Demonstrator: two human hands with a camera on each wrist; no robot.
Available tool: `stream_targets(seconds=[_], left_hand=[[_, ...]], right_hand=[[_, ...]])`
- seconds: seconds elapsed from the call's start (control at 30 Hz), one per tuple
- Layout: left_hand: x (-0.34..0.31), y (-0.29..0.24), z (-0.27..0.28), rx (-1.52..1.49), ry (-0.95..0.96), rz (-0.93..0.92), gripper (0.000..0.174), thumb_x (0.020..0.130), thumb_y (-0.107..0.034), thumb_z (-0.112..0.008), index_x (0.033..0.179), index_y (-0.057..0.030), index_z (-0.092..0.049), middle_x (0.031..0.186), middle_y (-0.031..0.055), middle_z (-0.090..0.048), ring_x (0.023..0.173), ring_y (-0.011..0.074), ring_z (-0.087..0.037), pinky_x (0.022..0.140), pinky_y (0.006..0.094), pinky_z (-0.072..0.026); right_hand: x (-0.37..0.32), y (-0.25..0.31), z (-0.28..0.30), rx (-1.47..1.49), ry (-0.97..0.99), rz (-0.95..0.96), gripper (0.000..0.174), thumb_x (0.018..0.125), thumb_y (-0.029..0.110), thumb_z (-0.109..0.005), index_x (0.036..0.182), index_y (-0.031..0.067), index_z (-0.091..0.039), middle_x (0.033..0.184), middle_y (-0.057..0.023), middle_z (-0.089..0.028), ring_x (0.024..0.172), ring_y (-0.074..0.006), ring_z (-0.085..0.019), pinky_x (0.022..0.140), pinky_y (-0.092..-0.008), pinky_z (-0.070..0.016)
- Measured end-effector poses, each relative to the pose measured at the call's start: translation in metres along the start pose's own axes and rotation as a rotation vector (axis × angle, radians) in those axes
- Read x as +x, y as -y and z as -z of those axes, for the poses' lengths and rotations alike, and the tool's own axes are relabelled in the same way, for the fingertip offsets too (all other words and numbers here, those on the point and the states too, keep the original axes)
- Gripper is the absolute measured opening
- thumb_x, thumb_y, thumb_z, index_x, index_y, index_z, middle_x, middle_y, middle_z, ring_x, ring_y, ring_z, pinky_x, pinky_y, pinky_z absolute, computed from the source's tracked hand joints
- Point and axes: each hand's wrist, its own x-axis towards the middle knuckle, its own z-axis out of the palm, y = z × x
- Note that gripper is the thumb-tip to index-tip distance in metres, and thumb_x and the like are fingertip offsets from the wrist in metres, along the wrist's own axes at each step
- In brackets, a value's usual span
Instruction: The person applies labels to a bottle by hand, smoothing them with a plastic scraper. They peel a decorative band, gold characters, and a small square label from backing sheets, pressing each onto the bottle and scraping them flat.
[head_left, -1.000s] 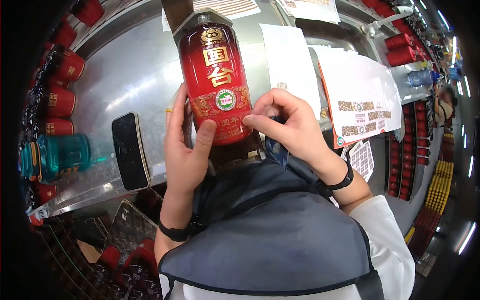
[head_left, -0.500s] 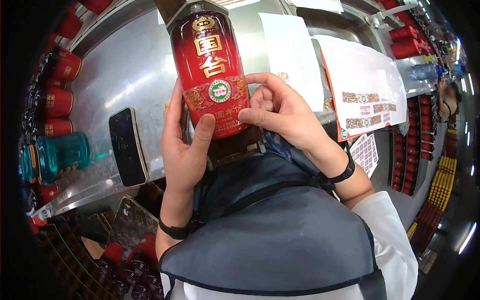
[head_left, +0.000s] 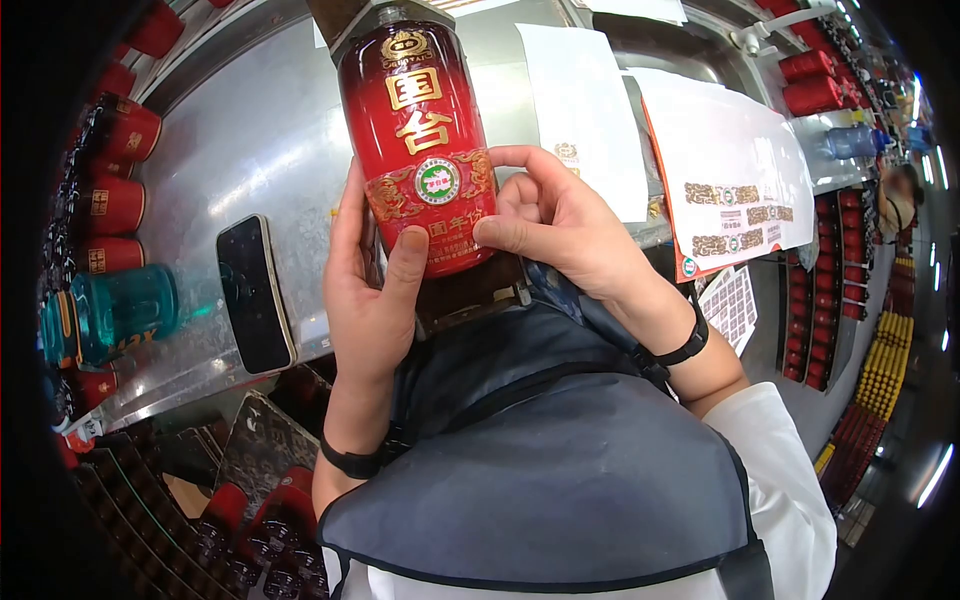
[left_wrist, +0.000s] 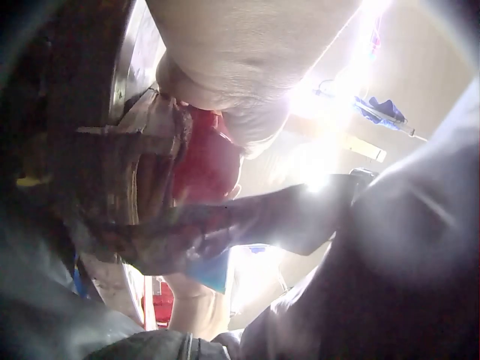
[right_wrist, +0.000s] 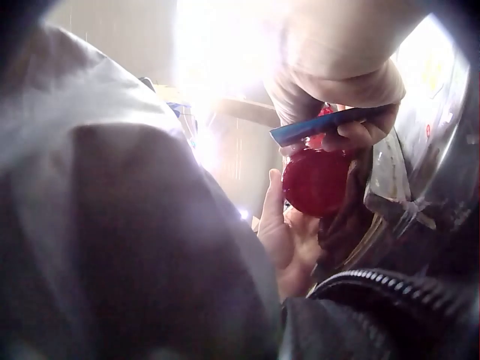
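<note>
A red bottle [head_left: 420,130] with gold characters and a round green-and-white emblem lies tilted, its neck away from the body. Along its left side the left hand [head_left: 372,290] grips it, thumb on the lower front, other fingers partly hidden. The right thumb presses the lower right edge of the printed band, while the rest of the right hand [head_left: 585,235] curls beside the bottle. In the right wrist view, a blue cloth [right_wrist: 319,127] is held in the right fingers, below the bottle's round red base [right_wrist: 319,181].
A black phone [head_left: 255,295] and a teal jug [head_left: 125,312] are on the metal table [head_left: 240,150] at left. White sheets [head_left: 590,120] and a label sheet [head_left: 730,180] with an orange edge lie at right. Red bottles [head_left: 115,205] line the far left.
Over the last second the bottle has shifted slightly left and up in the head view, and the right hand has moved in closer, its thumb now against the label. The last half second shows almost no movement.
</note>
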Motion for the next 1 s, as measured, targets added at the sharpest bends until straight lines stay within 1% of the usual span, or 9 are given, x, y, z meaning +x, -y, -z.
stream_targets(seconds=[0.1, 0.3, 0.43, 0.5, 0.6, 0.83, 0.93, 1.0], left_hand=[[0.0006, 0.0018, -0.0010, 0.007, -0.008, -0.023, 0.072, 0.096, -0.020, -0.066, 0.150, 0.0061, -0.027, 0.140, 0.0164, -0.049, 0.127, 0.0206, -0.050, 0.108, 0.0341, -0.0387], [0.0000, 0.0006, -0.0046, -0.014, -0.039, -0.013, 0.071, 0.096, -0.019, -0.066, 0.150, 0.0062, -0.027, 0.141, 0.0166, -0.049, 0.126, 0.0208, -0.050, 0.108, 0.0342, -0.0387], [0.0000, 0.0039, -0.0032, 0.036, -0.042, -0.038, 0.073, 0.094, -0.021, -0.068, 0.149, 0.0060, -0.028, 0.139, 0.0155, -0.048, 0.125, 0.0210, -0.051, 0.107, 0.0341, -0.0390], [0.0018, 0.0054, -0.0014, 0.137, -0.031, -0.073, 0.075, 0.092, -0.023, -0.071, 0.149, 0.0057, -0.030, 0.136, 0.0138, -0.048, 0.124, 0.0208, -0.051, 0.106, 0.0338, -0.0394], [0.0021, 0.0051, -0.0030, 0.125, -0.055, -0.051, 0.076, 0.091, -0.024, -0.072, 0.148, 0.0053, -0.032, 0.134, 0.0126, -0.048, 0.124, 0.0202, -0.051, 0.106, 0.0336, -0.0396], [0.0019, 0.0046, -0.0061, 0.090, -0.081, -0.035, 0.074, 0.092, -0.024, -0.071, 0.148, 0.0055, -0.033, 0.134, 0.0127, -0.048, 0.123, 0.0195, -0.051, 0.106, 0.0336, -0.0396], [0.0012, 0.0045, -0.0052, 0.080, -0.065, -0.040, 0.074, 0.093, -0.023, -0.070, 0.149, 0.0059, -0.031, 0.135, 0.0137, -0.048, 0.124, 0.0194, -0.051, 0.106, 0.0334, -0.0397], [0.0009, 0.0025, -0.0059, 0.018, -0.030, -0.041, 0.073, 0.095, -0.023, -0.068, 0.149, 0.0063, -0.029, 0.138, 0.0154, -0.048, 0.124, 0.0196, -0.051, 0.106, 0.0336, -0.0399]], right_hand=[[-0.0001, 0.0002, -0.0010, 0.033, 0.012, -0.006, 0.057, 0.087, 0.015, -0.077, 0.132, -0.0005, -0.047, 0.075, 0.0045, -0.056, 0.070, -0.0027, -0.052, 0.066, -0.0186, -0.0422], [-0.0015, 0.0033, -0.0032, 0.056, 0.010, -0.016, 0.055, 0.088, 0.016, -0.075, 0.132, -0.0010, -0.047, 0.076, 0.0039, -0.056, 0.070, -0.0028, -0.052, 0.066, -0.0190, -0.0422], [-0.0009, 0.0017, -0.0044, -0.004, -0.010, -0.012, 0.061, 0.085, 0.018, -0.079, 0.132, -0.0012, -0.047, 0.075, 0.0046, -0.055, 0.068, -0.0029, -0.050, 0.064, -0.0190, -0.0414], [-0.0001, 0.0017, -0.0051, -0.035, -0.016, -0.006, 0.063, 0.083, 0.019, -0.081, 0.132, -0.0013, -0.047, 0.074, 0.0049, -0.054, 0.068, -0.0030, -0.049, 0.064, -0.0189, -0.0410], [0.0011, 0.0013, -0.0059, -0.052, -0.031, -0.016, 0.066, 0.081, 0.021, -0.083, 0.132, -0.0016, -0.047, 0.073, 0.0052, -0.053, 0.067, -0.0031, -0.048, 0.063, -0.0187, -0.0404], [0.0016, -0.0007, -0.0064, -0.026, -0.037, -0.001, 0.065, 0.083, 0.021, -0.081, 0.133, -0.0019, -0.047, 0.073, 0.0046, -0.053, 0.067, -0.0032, -0.049, 0.063, -0.0195, -0.0410], [0.0011, 0.0002, -0.0059, -0.029, -0.028, 0.002, 0.064, 0.083, 0.021, -0.081, 0.133, -0.0019, -0.047, 0.073, 0.0048, -0.053, 0.068, -0.0031, -0.049, 0.063, -0.0195, -0.0410], [0.0011, 0.0001, -0.0055, -0.021, -0.023, -0.002, 0.064, 0.084, 0.021, -0.081, 0.133, -0.0019, -0.047, 0.073, 0.0048, -0.053, 0.068, -0.0031, -0.049, 0.063, -0.0195, -0.0410]])
